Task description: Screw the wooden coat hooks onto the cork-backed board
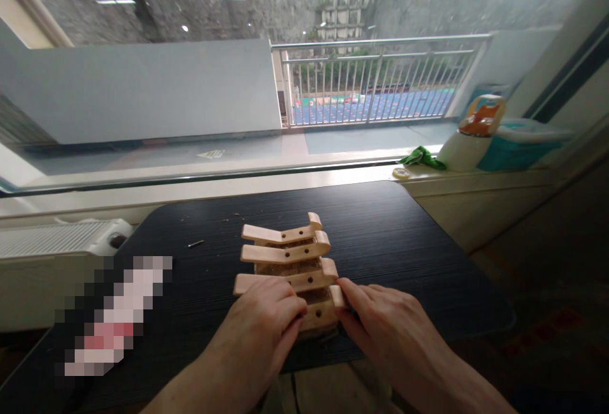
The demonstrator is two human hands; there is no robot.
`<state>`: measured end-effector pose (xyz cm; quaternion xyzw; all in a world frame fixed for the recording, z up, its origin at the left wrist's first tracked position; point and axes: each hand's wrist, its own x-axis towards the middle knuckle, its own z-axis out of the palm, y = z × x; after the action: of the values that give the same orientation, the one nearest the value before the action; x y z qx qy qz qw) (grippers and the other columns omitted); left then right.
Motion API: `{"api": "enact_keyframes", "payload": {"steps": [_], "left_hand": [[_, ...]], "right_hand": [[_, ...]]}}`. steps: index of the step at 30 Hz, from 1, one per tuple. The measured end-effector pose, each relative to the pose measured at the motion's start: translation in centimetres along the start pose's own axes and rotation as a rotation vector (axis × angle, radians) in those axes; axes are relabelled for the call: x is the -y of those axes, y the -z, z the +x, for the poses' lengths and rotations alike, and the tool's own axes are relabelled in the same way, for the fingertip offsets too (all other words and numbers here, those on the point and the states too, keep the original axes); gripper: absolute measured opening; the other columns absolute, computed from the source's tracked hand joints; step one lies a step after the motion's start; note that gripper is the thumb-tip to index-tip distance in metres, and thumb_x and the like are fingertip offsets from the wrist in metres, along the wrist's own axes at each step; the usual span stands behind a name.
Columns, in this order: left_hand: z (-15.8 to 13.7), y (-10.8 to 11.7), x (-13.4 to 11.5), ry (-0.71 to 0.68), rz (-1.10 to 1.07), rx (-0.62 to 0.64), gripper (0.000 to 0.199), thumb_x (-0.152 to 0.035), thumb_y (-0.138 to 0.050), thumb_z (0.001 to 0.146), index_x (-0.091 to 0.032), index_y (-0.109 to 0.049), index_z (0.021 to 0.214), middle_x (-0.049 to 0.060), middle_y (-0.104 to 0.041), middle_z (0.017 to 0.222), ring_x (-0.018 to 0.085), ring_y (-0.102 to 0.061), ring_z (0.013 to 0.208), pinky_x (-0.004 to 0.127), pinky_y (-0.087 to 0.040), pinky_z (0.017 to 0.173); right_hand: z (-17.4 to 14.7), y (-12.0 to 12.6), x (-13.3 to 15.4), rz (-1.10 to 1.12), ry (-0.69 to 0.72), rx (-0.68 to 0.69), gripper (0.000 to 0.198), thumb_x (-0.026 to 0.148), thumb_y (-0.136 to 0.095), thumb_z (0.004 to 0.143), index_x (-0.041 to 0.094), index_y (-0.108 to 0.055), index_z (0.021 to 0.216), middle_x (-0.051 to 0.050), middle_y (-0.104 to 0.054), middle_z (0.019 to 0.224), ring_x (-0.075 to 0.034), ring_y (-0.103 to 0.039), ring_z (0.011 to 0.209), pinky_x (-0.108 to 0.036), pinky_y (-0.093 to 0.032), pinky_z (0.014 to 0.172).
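A small rack of several pale wooden hooks (285, 252) lies on the dark table, the hooks side by side across brown backing strips. Each hook has a long flat arm to the left and a short curled tip to the right, with dark round holes between. My left hand (266, 316) is closed over the left part of the nearest hook and covers its arm. At the other end, my right hand (392, 316) pinches the curled tip of that same hook between thumb and fingers.
On the black wood-grain table (380, 230), a thin metal pin (195, 244) and crumbs lie at left. A pixelated pinkish thing (126, 312) is at the left edge. Along the windowsill stand a white and orange container (471, 141), a green cloth (422, 157) and a teal box (518, 144). A radiator (61, 239) is left.
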<state>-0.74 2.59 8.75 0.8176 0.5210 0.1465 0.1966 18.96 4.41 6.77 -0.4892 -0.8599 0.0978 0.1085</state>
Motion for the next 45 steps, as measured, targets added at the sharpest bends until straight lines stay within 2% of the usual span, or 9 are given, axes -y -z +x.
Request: {"api": "enact_keyframes", "payload": {"steps": [4, 8, 13, 25, 32, 39, 45], "left_hand": [[1.0, -0.1, -0.3, 0.041, -0.075, 0.046, 0.016, -0.015, -0.050, 0.082, -0.022, -0.064, 0.079, -0.001, -0.063, 0.085, 0.014, -0.055, 0.084, 0.026, -0.041, 0.078], [2.2, -0.7, -0.2, 0.091, -0.124, 0.061, 0.014, -0.014, -0.052, 0.079, -0.022, -0.064, 0.081, -0.001, -0.063, 0.087, 0.014, -0.055, 0.086, 0.024, -0.041, 0.078], [2.4, -0.7, -0.2, 0.034, -0.058, 0.106, 0.016, -0.013, -0.052, 0.080, -0.020, -0.063, 0.071, -0.001, -0.062, 0.082, 0.013, -0.054, 0.082, 0.024, -0.040, 0.076], [2.6, -0.6, -0.7, -0.014, 0.126, 0.099, 0.020, -0.015, -0.047, 0.084, -0.018, -0.062, 0.072, 0.002, -0.060, 0.084, 0.016, -0.052, 0.086, 0.030, -0.041, 0.081], [2.6, -0.7, -0.5, -0.008, 0.130, 0.118, 0.021, -0.015, -0.046, 0.084, -0.017, -0.063, 0.071, 0.004, -0.061, 0.086, 0.017, -0.052, 0.089, 0.029, -0.042, 0.081], [2.7, -1.2, -0.4, -0.033, 0.072, 0.099, 0.018, -0.015, -0.046, 0.084, -0.017, -0.060, 0.073, 0.003, -0.060, 0.085, 0.016, -0.051, 0.087, 0.028, -0.040, 0.079], [2.8, -1.9, -0.8, 0.018, -0.025, 0.064, 0.012, -0.012, -0.049, 0.080, -0.019, -0.058, 0.078, 0.001, -0.060, 0.084, 0.014, -0.052, 0.083, 0.026, -0.040, 0.076]], "right_hand": [[0.3, 0.3, 0.3, -0.030, 0.009, 0.032, 0.018, 0.018, -0.051, 0.083, 0.020, -0.058, 0.099, -0.001, -0.068, 0.082, -0.019, -0.062, 0.073, -0.029, -0.035, 0.061], [0.2, 0.6, 0.4, -0.067, -0.028, 0.085, 0.017, 0.019, -0.050, 0.084, 0.020, -0.060, 0.098, -0.001, -0.068, 0.080, -0.019, -0.063, 0.071, -0.029, -0.035, 0.059], [0.4, 1.1, 0.6, -0.056, -0.079, 0.145, 0.015, 0.021, -0.049, 0.085, 0.021, -0.060, 0.096, -0.001, -0.068, 0.081, -0.020, -0.063, 0.074, -0.030, -0.036, 0.060], [0.0, 0.6, 0.8, -0.020, -0.101, 0.070, 0.008, 0.021, -0.050, 0.084, 0.021, -0.059, 0.083, -0.001, -0.067, 0.074, -0.020, -0.063, 0.068, -0.030, -0.034, 0.058], [0.1, 1.1, 1.0, -0.025, -0.129, 0.097, 0.010, 0.020, -0.050, 0.084, 0.020, -0.059, 0.088, -0.002, -0.069, 0.078, -0.020, -0.064, 0.072, -0.029, -0.035, 0.059], [0.3, 0.8, 0.4, -0.071, -0.014, 0.043, 0.013, 0.018, -0.048, 0.085, 0.019, -0.060, 0.090, -0.003, -0.068, 0.076, -0.017, -0.062, 0.068, -0.028, -0.035, 0.058], [-0.3, 0.9, -0.7, -0.058, 0.013, 0.032, 0.009, 0.019, -0.050, 0.085, 0.020, -0.058, 0.087, 0.000, -0.066, 0.075, -0.016, -0.060, 0.068, -0.027, -0.033, 0.058]]}}
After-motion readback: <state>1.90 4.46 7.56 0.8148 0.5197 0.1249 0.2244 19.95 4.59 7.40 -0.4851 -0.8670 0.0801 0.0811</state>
